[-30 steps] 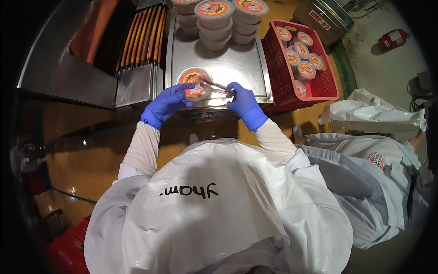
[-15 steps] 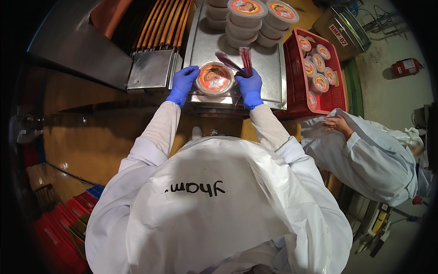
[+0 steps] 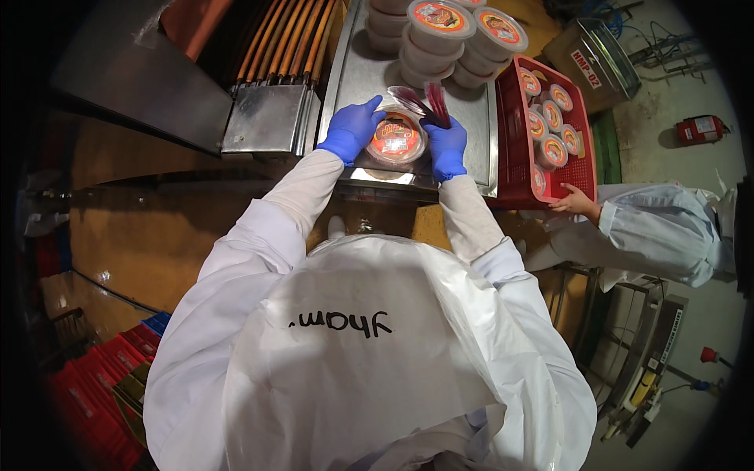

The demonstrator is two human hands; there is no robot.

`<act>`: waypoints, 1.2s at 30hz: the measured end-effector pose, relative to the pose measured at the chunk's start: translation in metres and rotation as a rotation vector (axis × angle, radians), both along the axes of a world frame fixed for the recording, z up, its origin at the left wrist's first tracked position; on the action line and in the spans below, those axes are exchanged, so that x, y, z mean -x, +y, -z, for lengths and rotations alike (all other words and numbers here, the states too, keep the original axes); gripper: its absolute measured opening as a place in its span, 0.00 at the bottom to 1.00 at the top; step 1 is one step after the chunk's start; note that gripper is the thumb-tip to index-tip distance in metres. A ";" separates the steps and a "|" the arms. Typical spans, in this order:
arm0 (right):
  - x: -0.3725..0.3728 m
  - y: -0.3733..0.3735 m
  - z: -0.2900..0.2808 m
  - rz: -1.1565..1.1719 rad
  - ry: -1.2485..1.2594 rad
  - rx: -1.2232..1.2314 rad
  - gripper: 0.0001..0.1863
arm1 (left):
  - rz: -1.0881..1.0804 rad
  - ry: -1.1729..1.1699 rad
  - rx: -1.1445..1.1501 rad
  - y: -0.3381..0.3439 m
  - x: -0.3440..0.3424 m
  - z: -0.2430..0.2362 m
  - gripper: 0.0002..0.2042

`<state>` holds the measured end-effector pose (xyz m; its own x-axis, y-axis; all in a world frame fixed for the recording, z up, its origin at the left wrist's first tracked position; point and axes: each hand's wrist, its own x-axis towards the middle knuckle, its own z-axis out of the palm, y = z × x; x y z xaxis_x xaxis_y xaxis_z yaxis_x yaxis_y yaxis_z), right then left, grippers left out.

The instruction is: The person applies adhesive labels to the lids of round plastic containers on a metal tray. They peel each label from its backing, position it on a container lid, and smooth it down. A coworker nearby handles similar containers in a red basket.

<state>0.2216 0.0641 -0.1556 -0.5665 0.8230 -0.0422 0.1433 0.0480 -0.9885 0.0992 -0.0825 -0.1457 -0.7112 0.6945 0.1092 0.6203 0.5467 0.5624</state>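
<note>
The left hand, in a blue glove, lies at the left edge of a round lidded tub, with one finger pointing away from the body and the thumb at the lid's rim; whether its fingers grip the tub or only rest against it, I cannot tell. The tub, with a red-and-orange label on its lid, sits between the fingers of both hands, near the close edge of the metal surface. The right hand, gloved alike, is just beside the tub's right side, its fingers closed on thin red-and-clear strips that fan out beyond the fingertips. Farther out past the fingers of both hands stand stacked tubs with similar lids. To the right of the right fingers is a red crate holding more lidded tubs, with a co-worker's bare hand at its near end. Left of the left fingers is a metal box, and orange-brown rods extend beyond it.
</note>
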 end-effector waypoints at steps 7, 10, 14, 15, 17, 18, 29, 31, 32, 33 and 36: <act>0.006 0.007 -0.004 -0.037 -0.085 0.011 0.15 | 0.115 0.003 0.069 0.012 0.014 -0.005 0.15; 0.005 0.006 -0.011 -0.047 -0.134 0.041 0.16 | 0.138 -0.023 0.120 0.012 0.015 -0.014 0.16; 0.000 0.009 -0.009 -0.089 -0.054 0.047 0.16 | 0.189 0.222 0.014 -0.001 -0.004 -0.034 0.22; -0.002 0.010 -0.010 -0.108 -0.027 0.035 0.16 | 0.238 0.332 -0.041 -0.010 -0.018 -0.051 0.24; -0.012 0.007 -0.029 -0.115 -0.040 0.232 0.16 | 0.439 0.422 0.030 -0.030 -0.045 -0.054 0.27; -0.018 0.003 -0.046 -0.119 -0.046 0.326 0.16 | 0.485 0.458 0.073 -0.035 -0.052 -0.047 0.24; 0.036 0.051 0.004 0.308 0.527 0.996 0.05 | 0.135 0.211 -0.236 -0.057 0.044 -0.078 0.12; 0.065 0.052 0.006 0.306 0.581 0.986 0.08 | 0.066 0.365 -0.204 -0.066 0.087 -0.085 0.11; 0.076 0.060 0.009 0.338 0.593 0.942 0.08 | 0.050 0.432 -0.137 -0.065 0.109 -0.088 0.11; 0.089 0.058 0.007 0.386 0.535 0.880 0.09 | 0.020 0.499 -0.056 -0.071 0.129 -0.088 0.11; 0.108 0.056 0.008 0.500 0.362 0.732 0.10 | -0.052 0.605 0.034 -0.083 0.172 -0.072 0.07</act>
